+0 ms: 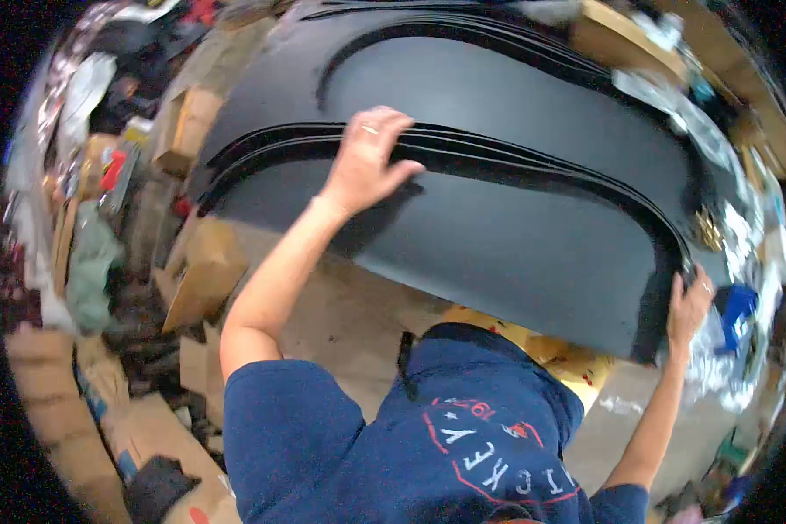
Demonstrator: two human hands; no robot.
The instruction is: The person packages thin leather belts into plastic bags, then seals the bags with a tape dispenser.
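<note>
My left hand point(371, 162) is raised over a dark grey tabletop point(498, 227), fingers apart and thumb stretched out. It holds nothing that I can see; whether the fingertips touch the black strips below cannot be told. Several long, glossy black strips point(533, 159) run side by side across the table and curve down at both ends. At the right, my right hand point(692, 306) is closed around the end of this curved bundle, near the table's edge. Farther back, another black curved strip point(428, 28) lies in an arch on the same surface.
A cardboard box point(633, 39) stands at the far right of the table. Clear plastic wrapping point(677, 109) and a blue packet point(739, 310) lie along the right side. Cardboard boxes point(205, 271) and mixed clutter crowd the left. Something yellow point(550, 349) shows under the near edge.
</note>
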